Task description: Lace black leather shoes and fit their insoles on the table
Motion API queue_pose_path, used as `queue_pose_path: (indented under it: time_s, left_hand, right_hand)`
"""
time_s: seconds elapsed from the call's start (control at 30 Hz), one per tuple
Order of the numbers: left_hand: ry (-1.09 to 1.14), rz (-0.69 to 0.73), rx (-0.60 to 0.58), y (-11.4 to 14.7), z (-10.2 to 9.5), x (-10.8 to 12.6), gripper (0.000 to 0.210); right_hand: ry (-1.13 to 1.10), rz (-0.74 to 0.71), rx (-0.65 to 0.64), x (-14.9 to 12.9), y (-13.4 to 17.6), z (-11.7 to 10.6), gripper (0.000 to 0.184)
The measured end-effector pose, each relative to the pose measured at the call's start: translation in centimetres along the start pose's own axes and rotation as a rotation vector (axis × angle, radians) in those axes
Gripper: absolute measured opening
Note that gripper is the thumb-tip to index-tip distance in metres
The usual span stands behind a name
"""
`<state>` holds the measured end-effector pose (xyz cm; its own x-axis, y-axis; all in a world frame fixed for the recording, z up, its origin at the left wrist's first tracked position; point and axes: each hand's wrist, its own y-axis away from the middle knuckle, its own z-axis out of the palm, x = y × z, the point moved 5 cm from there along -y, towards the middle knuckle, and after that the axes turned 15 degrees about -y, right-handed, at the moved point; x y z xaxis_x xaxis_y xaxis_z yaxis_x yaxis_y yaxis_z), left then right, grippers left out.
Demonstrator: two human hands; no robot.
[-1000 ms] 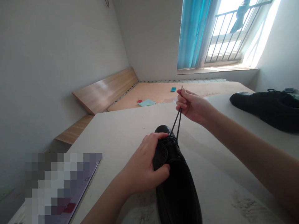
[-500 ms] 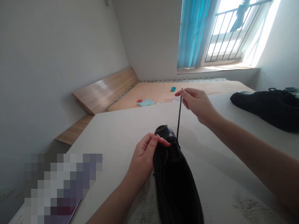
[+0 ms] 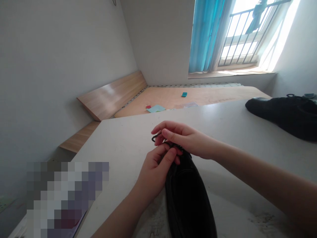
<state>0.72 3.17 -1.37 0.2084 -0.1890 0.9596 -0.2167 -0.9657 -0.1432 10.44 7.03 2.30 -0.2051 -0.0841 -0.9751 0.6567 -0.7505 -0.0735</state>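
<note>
A black shoe [image 3: 190, 195] lies on the white tabletop [image 3: 119, 145], its toe pointing away from me and its opening toward me. Over the lacing near the toe, my left hand [image 3: 157, 168] is closed with thumb and fingers pinched; a bit of dark lace shows at its fingertips. My right hand [image 3: 179, 135] arches above it, thumb and fingers closed on the black shoelace [image 3: 154, 137], which forms a small loop left of the fingertips. Both hands cover the toe and most of the eyelets.
A second black shoe [image 3: 284, 114], with a tied bow, lies at the right on the tabletop. Beyond the table is a bed [image 3: 210, 96] with small teal, light blue and red items, beside a wooden headboard [image 3: 114, 94]. A blurred-out patch [image 3: 66, 198] covers the lower left.
My right hand has come down and left from holding the lace stretched upward to just above my left hand. The lace is now bent into a loop. My left hand stays at the lacing.
</note>
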Motion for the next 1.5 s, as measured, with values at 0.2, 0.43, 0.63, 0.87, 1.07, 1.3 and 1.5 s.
queue_pose_path:
  time_s: [0.2,0.43,0.63,0.87,1.07,1.3,1.5]
  left_hand:
    - [0.082,-0.098,0.039,0.0,-0.2,-0.6,0.030]
    - [0.037,-0.067,0.141,-0.1,-0.9,-0.3,0.026]
    - [0.159,0.026,0.150,-0.3,-1.2,-0.7,0.015]
    - [0.036,0.186,0.128,0.2,-1.4,1.2,0.017]
    - [-0.181,0.243,0.177,0.7,-1.8,2.2,0.018]
    - [-0.430,0.436,0.231,1.0,-1.7,3.0,0.019]
    - [-0.357,0.299,0.228,0.8,-2.0,2.4,0.019]
  right_hand:
    - [0.471,0.104,0.171,-1.1,0.2,-2.7,0.044]
    - [0.714,0.330,-0.072,-2.9,2.1,-3.1,0.040]
    - [0.795,0.370,-0.035,-2.5,2.6,-1.9,0.030]
    - [0.814,0.376,0.025,-1.5,1.9,-1.7,0.042]
    - [0.447,0.326,-0.152,-2.0,1.6,-2.1,0.015]
    - [0.038,0.254,-0.023,-1.7,0.9,-3.3,0.032]
    - [-0.347,0.160,-0.082,-2.5,0.7,-3.3,0.022]
